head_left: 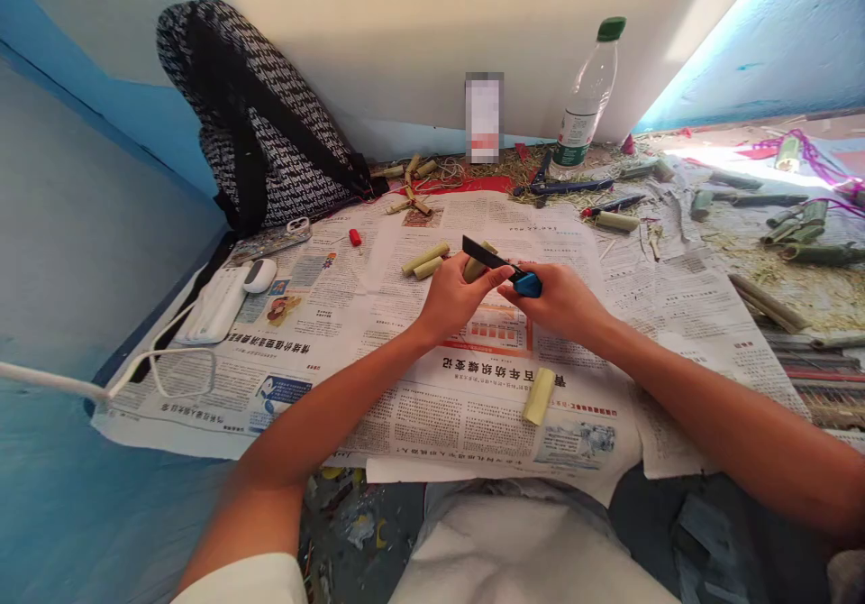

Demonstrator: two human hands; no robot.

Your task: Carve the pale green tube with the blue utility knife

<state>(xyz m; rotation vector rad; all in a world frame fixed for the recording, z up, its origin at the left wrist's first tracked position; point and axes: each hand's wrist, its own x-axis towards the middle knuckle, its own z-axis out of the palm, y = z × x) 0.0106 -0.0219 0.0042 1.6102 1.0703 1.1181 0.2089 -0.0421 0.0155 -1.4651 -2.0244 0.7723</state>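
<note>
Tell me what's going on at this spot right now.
A person sits over spread newspaper. The right hand grips a blue-handled knife, its dark blade against a short pale stalk piece that the left hand holds. Two similar cut pieces lie just beyond, another piece nearer the person. A water bottle stands by the wall, a patterned bag at left.

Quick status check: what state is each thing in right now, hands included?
Left hand: closed around a pale stalk piece.
Right hand: gripping the utility knife, blade extended, tip by the stalk piece.
Water bottle: upright, green cap on.
Loose stalk piece: lying flat on the newspaper.
Patterned bag: leaning against the wall.
</note>
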